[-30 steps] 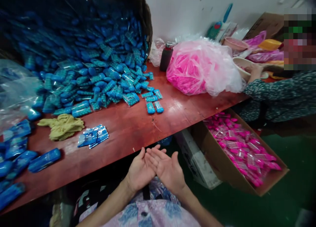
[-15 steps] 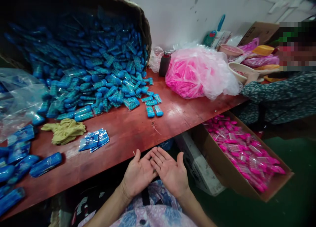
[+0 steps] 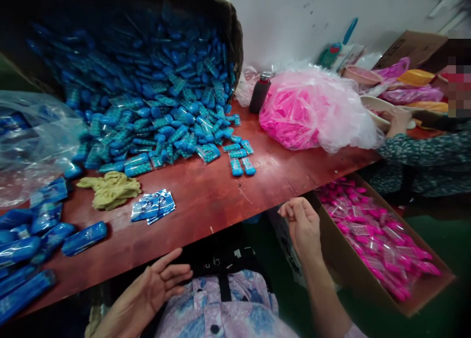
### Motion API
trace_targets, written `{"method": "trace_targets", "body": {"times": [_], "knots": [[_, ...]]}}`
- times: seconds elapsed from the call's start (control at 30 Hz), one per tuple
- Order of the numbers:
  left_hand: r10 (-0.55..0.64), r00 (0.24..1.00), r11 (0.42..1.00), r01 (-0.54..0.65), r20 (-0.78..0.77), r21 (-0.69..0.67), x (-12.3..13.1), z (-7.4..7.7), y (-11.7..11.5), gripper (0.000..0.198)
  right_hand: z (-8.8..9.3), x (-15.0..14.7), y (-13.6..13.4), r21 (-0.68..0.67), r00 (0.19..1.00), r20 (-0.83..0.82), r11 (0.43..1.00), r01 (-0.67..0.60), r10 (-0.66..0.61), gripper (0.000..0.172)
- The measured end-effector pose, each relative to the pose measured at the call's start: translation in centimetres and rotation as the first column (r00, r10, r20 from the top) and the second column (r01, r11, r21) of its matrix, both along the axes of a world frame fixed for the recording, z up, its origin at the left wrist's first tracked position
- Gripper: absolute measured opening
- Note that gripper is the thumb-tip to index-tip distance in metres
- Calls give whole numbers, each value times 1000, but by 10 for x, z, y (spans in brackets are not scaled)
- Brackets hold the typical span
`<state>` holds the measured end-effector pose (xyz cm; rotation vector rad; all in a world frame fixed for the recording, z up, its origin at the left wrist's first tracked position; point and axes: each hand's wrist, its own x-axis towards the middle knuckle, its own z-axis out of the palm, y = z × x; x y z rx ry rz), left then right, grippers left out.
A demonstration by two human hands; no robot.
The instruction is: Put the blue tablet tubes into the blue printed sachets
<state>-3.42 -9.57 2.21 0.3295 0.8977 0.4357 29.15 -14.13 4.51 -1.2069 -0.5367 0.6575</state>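
My left hand (image 3: 156, 281) is low in front of my lap, its fingers apart and nothing in it. At the front edge of the red table (image 3: 206, 200), my right hand (image 3: 302, 222) is curled closed, and no object shows in it. Several small blue packs of beads (image 3: 241, 156) lie on the tabletop beyond my hands. Flat blue sachets (image 3: 153, 206) rest nearer the edge, left of centre. Beside them is a crumpled yellow glove (image 3: 112, 190).
A large container (image 3: 233, 14) on its side spills blue packs (image 3: 158, 112). Filled blue pouches (image 3: 84, 238) lie at left. A bag of pink pieces (image 3: 294, 112) and a dark bottle (image 3: 260, 92) stand behind. A carton (image 3: 423, 299) of pink packs is right; a co-worker's sleeve (image 3: 430, 151) is beyond.
My hands were together with palms up; they have moved apart. The left went left and stays open, while the right rose to the right and curled shut. The view has shifted slightly left.
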Motion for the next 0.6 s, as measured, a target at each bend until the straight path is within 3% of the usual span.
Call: {"method": "trace_targets", "body": {"times": [0.13, 0.23, 0.33, 0.4, 0.47, 0.57, 0.6], "knots": [[265, 952, 954, -235, -155, 188, -18, 16, 14, 49, 4, -26, 39, 46, 982, 28, 982, -186, 185, 34], [490, 812, 831, -325, -317, 452, -27, 25, 26, 42, 5, -63, 84, -56, 866, 255, 901, -430, 429, 38], [696, 584, 677, -338, -418, 654, -42, 29, 36, 40, 10, -114, 128, -207, 609, 502, 769, -606, 615, 27], [770, 481, 613, -373, -419, 696, -51, 26, 39, 41, 12, -149, 153, -293, 412, 628, 690, -662, 661, 11], [793, 444, 594, -412, -417, 691, -56, 20, 41, 42, 10, -181, 178, -399, 204, 738, 660, -637, 643, 20], [769, 472, 628, -437, -431, 644, -54, 10, 44, 43, -4, -222, 216, -564, -78, 788, 663, -493, 611, 27], [756, 488, 644, -434, -436, 630, -52, 7, 46, 42, -10, -233, 228, -589, -117, 777, 649, -481, 618, 23]]}}
